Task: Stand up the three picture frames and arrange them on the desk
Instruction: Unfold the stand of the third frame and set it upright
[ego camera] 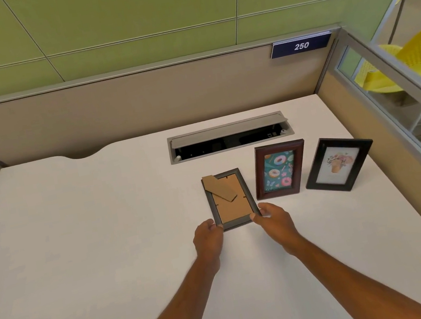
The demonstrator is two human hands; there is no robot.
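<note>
The grey-rimmed picture frame [230, 199] lies face-down on the white table [77, 239], long axis running near-to-far (cardboard stand uppermost); left hand [208, 237] and right hand [275, 219] grip its near corners.

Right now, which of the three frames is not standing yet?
The grey frame, back side up in both hands; the brown frame and black frame stand upright.

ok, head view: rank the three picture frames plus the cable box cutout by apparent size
1. Cable box cutout, clearly the widest.
2-4. Brown donut frame, black flower frame and grey face-down frame: too alike to rank; tilt and nearness differ.
</note>
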